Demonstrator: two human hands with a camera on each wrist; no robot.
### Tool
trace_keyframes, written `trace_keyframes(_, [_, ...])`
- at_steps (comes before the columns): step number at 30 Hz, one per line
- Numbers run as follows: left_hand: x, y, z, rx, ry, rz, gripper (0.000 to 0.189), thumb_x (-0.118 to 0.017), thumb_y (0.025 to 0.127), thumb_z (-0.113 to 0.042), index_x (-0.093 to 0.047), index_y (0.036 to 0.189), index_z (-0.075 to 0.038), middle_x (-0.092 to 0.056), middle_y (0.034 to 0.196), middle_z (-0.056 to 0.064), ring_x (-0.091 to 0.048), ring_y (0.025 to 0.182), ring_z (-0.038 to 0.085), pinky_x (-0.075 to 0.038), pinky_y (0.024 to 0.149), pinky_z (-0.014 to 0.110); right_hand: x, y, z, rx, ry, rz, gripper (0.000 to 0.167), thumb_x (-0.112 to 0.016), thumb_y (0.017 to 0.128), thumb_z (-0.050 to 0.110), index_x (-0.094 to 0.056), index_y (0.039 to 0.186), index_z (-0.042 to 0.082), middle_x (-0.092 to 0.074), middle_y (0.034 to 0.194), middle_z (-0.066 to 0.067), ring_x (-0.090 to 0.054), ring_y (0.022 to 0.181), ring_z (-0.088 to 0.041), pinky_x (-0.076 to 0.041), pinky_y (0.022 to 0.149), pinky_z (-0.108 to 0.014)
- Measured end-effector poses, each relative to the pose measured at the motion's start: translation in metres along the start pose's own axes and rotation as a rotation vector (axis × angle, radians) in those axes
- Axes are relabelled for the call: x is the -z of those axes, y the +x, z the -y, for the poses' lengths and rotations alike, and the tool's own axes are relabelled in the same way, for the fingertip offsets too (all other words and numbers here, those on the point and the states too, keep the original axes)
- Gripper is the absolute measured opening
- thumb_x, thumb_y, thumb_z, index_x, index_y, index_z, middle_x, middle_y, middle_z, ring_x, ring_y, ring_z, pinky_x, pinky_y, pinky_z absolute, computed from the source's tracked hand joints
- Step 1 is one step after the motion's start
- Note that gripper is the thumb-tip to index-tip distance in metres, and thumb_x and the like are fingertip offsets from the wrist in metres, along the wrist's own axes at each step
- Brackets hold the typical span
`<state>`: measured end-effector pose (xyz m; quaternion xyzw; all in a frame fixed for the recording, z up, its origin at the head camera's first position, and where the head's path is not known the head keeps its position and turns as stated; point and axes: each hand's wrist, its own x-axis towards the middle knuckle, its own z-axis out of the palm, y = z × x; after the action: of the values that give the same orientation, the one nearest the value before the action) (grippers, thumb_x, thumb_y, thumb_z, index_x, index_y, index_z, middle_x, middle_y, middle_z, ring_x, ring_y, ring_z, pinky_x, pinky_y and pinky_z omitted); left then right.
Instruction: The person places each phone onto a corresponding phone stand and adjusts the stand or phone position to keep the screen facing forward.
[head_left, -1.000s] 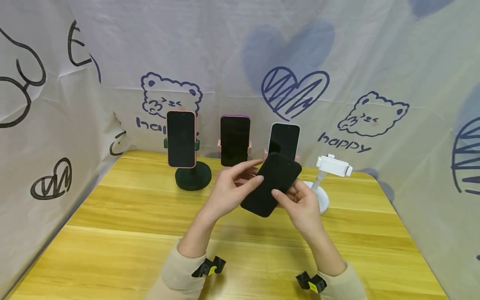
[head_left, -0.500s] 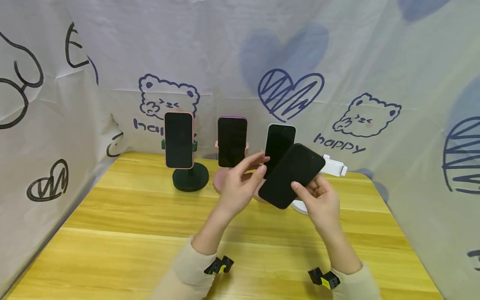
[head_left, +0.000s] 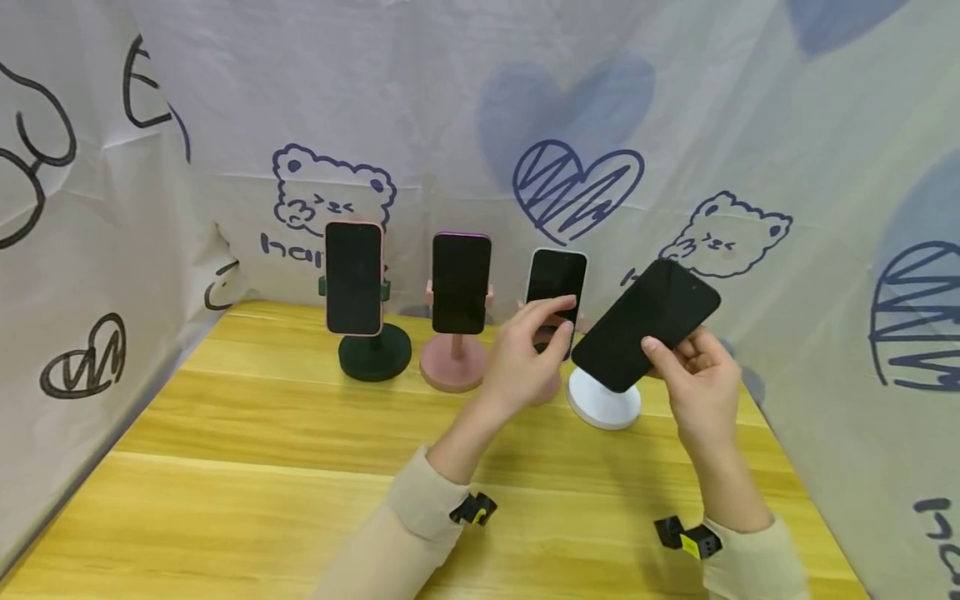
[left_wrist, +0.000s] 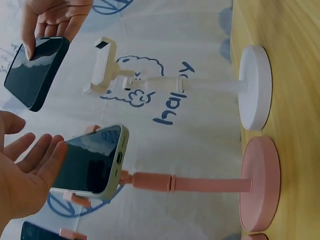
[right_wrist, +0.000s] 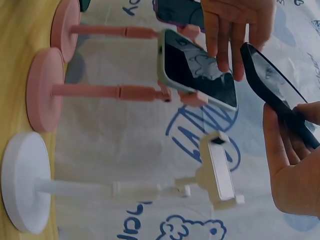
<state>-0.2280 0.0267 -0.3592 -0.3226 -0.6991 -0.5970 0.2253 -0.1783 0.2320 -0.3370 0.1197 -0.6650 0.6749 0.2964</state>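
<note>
My right hand [head_left: 705,387] pinches a black smartphone [head_left: 648,325] by its right edge, thumb over the screen, and holds it tilted in the air. In the head view the phone overlaps the upper part of a white phone stand [head_left: 603,407]. Both wrist views show that stand's holder [left_wrist: 104,65] with nothing in it. My left hand [head_left: 521,358] holds nothing, its fingers loosely bent. It hovers in front of a pale-green-cased phone [right_wrist: 195,70], which sits in a pink stand [left_wrist: 260,185]; the hand partly hides both in the head view.
To the left, a purple-edged phone [head_left: 461,279] sits in another pink stand [head_left: 453,364]. Farther left, a pink-cased phone [head_left: 354,279] is in a dark green stand [head_left: 375,353]. The stands line the back of the wooden table [head_left: 225,483], before a printed cloth [head_left: 450,100].
My left hand has let go of the black phone. The right hand has carried it right and up, over the white stand. The left hand has also shifted right, to the pale-green-cased phone.
</note>
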Motion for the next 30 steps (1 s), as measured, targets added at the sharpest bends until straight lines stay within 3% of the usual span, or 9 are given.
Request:
trace_keyframes(1, [-0.002, 0.002, 0.000, 0.002, 0.019, 0.004, 0.033, -0.061, 0.104, -0.007, -0.064, 0.136, 0.000, -0.067, 0.130, 0.015, -0.069, 0.109, 0.024, -0.055, 0.102, 0.029, 0.002, 0.003, 0.001, -0.001, -0.007, -0.010, 0.015, -0.072, 0.092, -0.010, -0.070, 0.105, -0.003, -0.077, 0.088, -0.005, -0.075, 0.074, -0.013, -0.063, 0.065, -0.026])
trace_keyframes(7, [-0.019, 0.013, 0.000, 0.022, 0.071, 0.036, 0.032, -0.061, 0.102, 0.000, -0.065, 0.134, 0.002, -0.066, 0.128, 0.015, -0.071, 0.107, 0.023, -0.056, 0.100, 0.029, 0.010, 0.020, 0.003, -0.005, 0.052, -0.054, 0.015, -0.073, 0.092, -0.008, -0.071, 0.106, -0.004, -0.078, 0.090, -0.007, -0.075, 0.074, -0.014, -0.062, 0.063, -0.026])
trace_keyframes(9, [-0.024, 0.016, 0.000, 0.028, 0.082, 0.056, 0.033, -0.062, 0.101, 0.001, -0.065, 0.134, 0.003, -0.065, 0.130, 0.017, -0.070, 0.109, 0.025, -0.058, 0.094, 0.025, 0.014, 0.026, 0.003, 0.006, 0.068, -0.062, 0.015, -0.073, 0.091, -0.008, -0.071, 0.106, -0.004, -0.078, 0.089, -0.007, -0.075, 0.073, -0.014, -0.062, 0.062, -0.026])
trace_keyframes(15, [-0.041, 0.022, -0.001, 0.093, 0.197, 0.111, 0.034, -0.062, 0.103, -0.008, -0.063, 0.137, 0.000, -0.065, 0.135, 0.014, -0.070, 0.115, 0.023, -0.054, 0.097, 0.019, 0.024, 0.043, 0.002, 0.017, 0.085, -0.101, 0.015, -0.073, 0.091, -0.009, -0.072, 0.105, -0.003, -0.077, 0.089, -0.007, -0.074, 0.071, -0.014, -0.061, 0.058, -0.025])
trace_keyframes(22, [-0.062, 0.028, -0.004, 0.166, 0.303, 0.157, 0.037, -0.061, 0.106, -0.018, -0.061, 0.141, -0.004, -0.065, 0.138, 0.011, -0.069, 0.117, 0.021, -0.056, 0.095, 0.021, 0.037, 0.063, -0.002, -0.043, 0.101, -0.141, 0.015, -0.076, 0.089, -0.009, -0.071, 0.101, -0.003, -0.077, 0.089, -0.007, -0.073, 0.068, -0.015, -0.061, 0.058, -0.025])
trace_keyframes(30, [-0.077, 0.032, -0.003, 0.208, 0.381, 0.154, 0.032, -0.065, 0.105, -0.019, -0.067, 0.132, -0.002, -0.071, 0.121, 0.011, -0.072, 0.104, 0.014, -0.055, 0.083, 0.012, 0.048, 0.080, -0.011, -0.116, 0.116, -0.110, 0.013, -0.077, 0.089, -0.007, -0.069, 0.097, -0.001, -0.074, 0.081, -0.006, -0.072, 0.068, -0.014, -0.062, 0.059, -0.026])
